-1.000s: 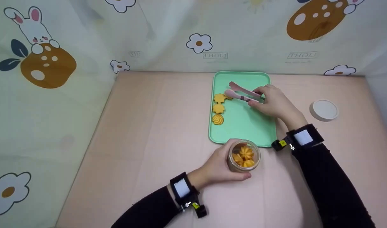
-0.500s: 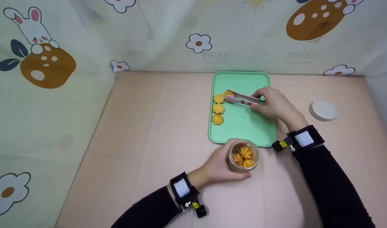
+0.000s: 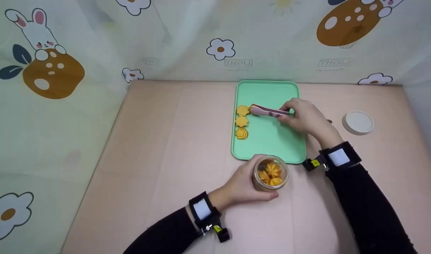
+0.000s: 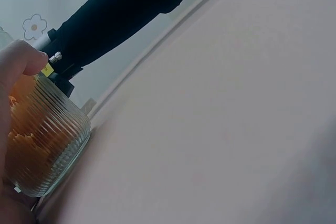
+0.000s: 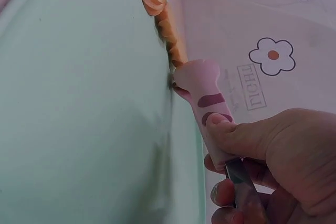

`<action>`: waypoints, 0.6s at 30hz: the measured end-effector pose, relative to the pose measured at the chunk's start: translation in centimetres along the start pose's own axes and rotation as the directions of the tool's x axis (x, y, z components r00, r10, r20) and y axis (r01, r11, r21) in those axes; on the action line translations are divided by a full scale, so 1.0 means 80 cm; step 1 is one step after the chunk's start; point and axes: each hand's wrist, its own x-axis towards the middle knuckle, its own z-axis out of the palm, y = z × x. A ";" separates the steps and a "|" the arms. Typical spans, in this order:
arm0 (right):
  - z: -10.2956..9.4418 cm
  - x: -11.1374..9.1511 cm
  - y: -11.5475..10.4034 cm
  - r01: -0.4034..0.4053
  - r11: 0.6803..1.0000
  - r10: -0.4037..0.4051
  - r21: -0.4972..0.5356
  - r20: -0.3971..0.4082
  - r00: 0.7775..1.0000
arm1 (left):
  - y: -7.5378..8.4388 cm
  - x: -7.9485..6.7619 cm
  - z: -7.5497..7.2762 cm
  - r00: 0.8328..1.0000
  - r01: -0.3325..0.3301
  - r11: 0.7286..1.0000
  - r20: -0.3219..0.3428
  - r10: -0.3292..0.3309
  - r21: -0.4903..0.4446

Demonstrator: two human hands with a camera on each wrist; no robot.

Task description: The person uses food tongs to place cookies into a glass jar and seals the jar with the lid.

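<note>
My left hand [image 3: 240, 186] holds a ribbed glass jar [image 4: 62, 139] near the tray's front edge, its mouth facing up. Several golden flower-shaped cookies [image 3: 273, 171] lie inside it. Over the green tray [image 3: 273, 144], my right hand [image 3: 304, 115] pinches pink tongs [image 5: 202, 90] with metal handles [image 5: 244, 195]. Their tips have come together at a cookie beside the left-hand column; they mostly cover it, so how firmly it is gripped cannot be told. That column has a spiral cookie [image 3: 241, 133] at the front and two flat-looking cookies [image 3: 241, 121] behind it.
A round white lid [image 3: 358, 122] lies on the table [image 3: 180, 141] right of the tray, beyond my right wrist. A printed cloth wall [image 3: 180, 46] rises behind the table, close to the tray's far edge, and another stands at the left.
The tong tips, apart a second ago, have come down around the cookie at the column's far end and closed together. My left hand and the jar have stayed in place.
</note>
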 end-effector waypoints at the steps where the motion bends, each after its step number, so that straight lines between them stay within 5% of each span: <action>1: -0.001 -0.001 0.000 0.000 1.000 0.000 0.002 -0.003 1.000 | 0.000 0.000 0.000 1.000 0.001 1.000 0.000 -0.001 -0.001; 9: -0.032 -0.030 -0.016 0.057 0.998 -0.059 -0.024 -0.079 0.995 | -0.004 0.000 0.001 1.000 0.012 1.000 0.006 -0.012 -0.013; 18: -0.093 -0.120 -0.067 0.187 0.975 -0.208 -0.116 -0.199 0.958 | -0.001 0.001 0.000 1.000 0.017 0.999 0.019 -0.016 -0.030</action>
